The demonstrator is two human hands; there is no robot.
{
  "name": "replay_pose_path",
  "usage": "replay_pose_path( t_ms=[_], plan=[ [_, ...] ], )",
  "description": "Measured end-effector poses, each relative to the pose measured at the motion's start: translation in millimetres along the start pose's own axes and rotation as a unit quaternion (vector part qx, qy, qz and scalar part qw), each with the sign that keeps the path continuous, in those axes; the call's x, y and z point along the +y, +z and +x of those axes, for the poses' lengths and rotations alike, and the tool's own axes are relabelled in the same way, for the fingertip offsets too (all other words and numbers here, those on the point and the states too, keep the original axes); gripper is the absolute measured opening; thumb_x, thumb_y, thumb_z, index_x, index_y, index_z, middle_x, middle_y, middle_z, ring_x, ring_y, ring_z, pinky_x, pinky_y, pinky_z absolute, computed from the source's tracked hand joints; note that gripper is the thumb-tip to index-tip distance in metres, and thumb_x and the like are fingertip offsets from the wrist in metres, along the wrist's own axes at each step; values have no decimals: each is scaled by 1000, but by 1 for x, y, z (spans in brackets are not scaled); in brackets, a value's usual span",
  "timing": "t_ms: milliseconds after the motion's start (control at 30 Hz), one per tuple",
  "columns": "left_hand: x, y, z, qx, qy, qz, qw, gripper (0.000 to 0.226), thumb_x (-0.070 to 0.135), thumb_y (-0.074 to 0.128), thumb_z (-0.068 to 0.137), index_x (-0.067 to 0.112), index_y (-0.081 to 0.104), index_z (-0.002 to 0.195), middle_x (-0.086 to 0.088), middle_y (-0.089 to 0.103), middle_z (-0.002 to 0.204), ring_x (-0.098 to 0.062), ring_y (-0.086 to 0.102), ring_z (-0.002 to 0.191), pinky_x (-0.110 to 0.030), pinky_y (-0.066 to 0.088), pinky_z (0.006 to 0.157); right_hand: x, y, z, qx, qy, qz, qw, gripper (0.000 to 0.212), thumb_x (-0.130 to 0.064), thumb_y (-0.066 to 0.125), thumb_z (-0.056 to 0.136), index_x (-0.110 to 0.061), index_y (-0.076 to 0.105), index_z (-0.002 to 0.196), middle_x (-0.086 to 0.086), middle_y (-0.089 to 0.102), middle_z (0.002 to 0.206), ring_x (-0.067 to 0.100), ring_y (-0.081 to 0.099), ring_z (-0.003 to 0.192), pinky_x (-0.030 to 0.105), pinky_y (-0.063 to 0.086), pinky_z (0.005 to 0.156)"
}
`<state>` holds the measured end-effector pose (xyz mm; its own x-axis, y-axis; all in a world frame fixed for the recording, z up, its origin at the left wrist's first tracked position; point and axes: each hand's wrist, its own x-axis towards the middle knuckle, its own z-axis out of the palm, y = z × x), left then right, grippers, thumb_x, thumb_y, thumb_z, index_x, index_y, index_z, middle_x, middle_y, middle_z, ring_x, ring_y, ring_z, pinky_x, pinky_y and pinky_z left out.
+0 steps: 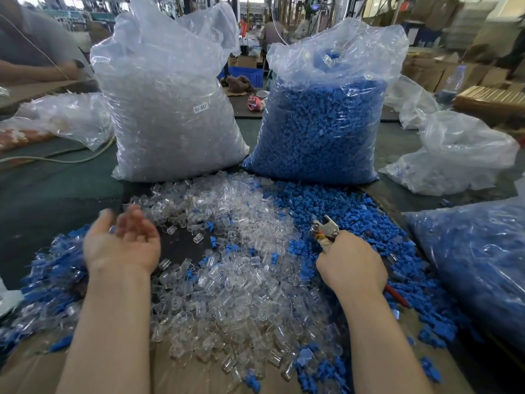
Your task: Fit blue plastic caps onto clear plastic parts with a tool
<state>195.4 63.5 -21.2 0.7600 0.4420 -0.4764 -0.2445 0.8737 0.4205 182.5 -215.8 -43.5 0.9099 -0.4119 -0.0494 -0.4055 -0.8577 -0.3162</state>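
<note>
a worker's right hand [352, 265] grips a pair of pliers [326, 231], the metal nose pointing up and away over a spread of loose blue caps [341, 203], a red handle end showing below the wrist. the left hand [122, 243] hovers palm up, fingers relaxed and slightly blurred, with nothing clearly held, above the near-left heap of mixed clear and blue pieces [51, 280]. between the two forearms lies a wide pile of loose clear parts [227, 294], scattered with a few blue ones, on a dark work table [42, 200] with a bare cardboard sheet [170, 376] at the near edge. behind the piles stand two tall plastic sacks side by side: the left sack [170, 109] filled with clear parts (a small white label reads "sj-017"), the right sack [324, 123] filled with blue caps. another bag of blue pieces [477, 265] lies at the far right
</note>
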Motion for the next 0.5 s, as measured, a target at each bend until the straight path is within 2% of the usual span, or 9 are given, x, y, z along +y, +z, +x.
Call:
replay_pose_path(
  t_ms=[33, 67, 100, 167, 233, 333, 400, 433, 500],
  plan=[
    [-3, 2, -2, -38, -1, 125, 991, 14, 28, 57, 97, 15, 62, 101, 5, 71, 84, -4, 65, 62, -17, 50, 63, 0, 0, 0, 2, 1, 0, 1000, 17, -27, 59, 89, -19, 44, 84, -1, 45, 77, 26, 49, 75, 32, 39, 62],
    [-10, 3, -3, -67, 19, 264, 962, 11, 25, 61, 95, 16, 65, 99, 6, 71, 83, -3, 64, 64, -19, 49, 65, 0, 0, 0, 3, 2, -1, 1000, 18, -27, 59, 88, -19, 44, 82, -1, 45, 75, 25, 48, 72, 32, 39, 61],
    [-18, 5, -6, -97, 44, 379, 919, 9, 23, 64, 93, 16, 68, 98, 6, 71, 84, -4, 63, 69, -22, 48, 67, 0, 0, 1, 4, 4, -2, 1000, 20, -27, 60, 87, -19, 43, 79, -2, 45, 73, 24, 47, 69, 32, 39, 61],
    [-33, 10, -15, -147, 100, 540, 823, 7, 21, 68, 90, 21, 69, 97, 6, 70, 90, -8, 63, 82, -23, 45, 69, 0, 0, 1, 2, 8, -2, 1000, 24, -26, 60, 87, -20, 40, 75, -2, 46, 72, 22, 45, 65, 32, 40, 61],
    [-47, 8, -20, -191, 142, 666, 707, 8, 21, 71, 88, 27, 68, 94, 9, 69, 93, -6, 62, 86, -18, 41, 68, 0, 0, 0, 5, 9, -2, 1000, 23, -27, 60, 87, -20, 40, 77, -2, 43, 71, 23, 44, 67, 31, 38, 61],
    [-65, 3, -20, -202, 194, 776, 565, 15, 23, 71, 89, 26, 69, 104, 12, 68, 95, -4, 62, 87, -25, 46, 76, -1, 0, 0, 15, 0, 12, 1000, 18, -28, 59, 88, -20, 43, 84, -4, 37, 68, 25, 43, 72, 31, 35, 61],
    [-72, 0, -17, -199, 211, 833, 471, 29, 28, 68, 91, 23, 67, 119, 5, 68, 108, -14, 64, 98, -34, 52, 88, -1, 0, 0, 19, -11, 20, 1000, 15, -29, 57, 89, -20, 44, 86, -4, 37, 68, 24, 43, 70, 30, 34, 59],
    [-75, 0, -16, -199, 211, 849, 441, 35, 31, 67, 92, 23, 65, 125, 0, 67, 117, -19, 63, 105, -38, 51, 95, -1, 0, 0, 22, -15, 23, 999, 15, -29, 56, 89, -20, 45, 86, -5, 37, 68, 22, 41, 66, 29, 32, 57],
    [-76, -1, -16, -199, 212, 858, 424, 37, 36, 66, 92, 23, 64, 126, -1, 66, 120, -21, 61, 109, -38, 50, 97, -2, 1, 0, 26, -20, 20, 999, 15, -30, 56, 89, -21, 46, 87, -5, 37, 68, 17, 36, 59, 28, 28, 53]
  ],
)
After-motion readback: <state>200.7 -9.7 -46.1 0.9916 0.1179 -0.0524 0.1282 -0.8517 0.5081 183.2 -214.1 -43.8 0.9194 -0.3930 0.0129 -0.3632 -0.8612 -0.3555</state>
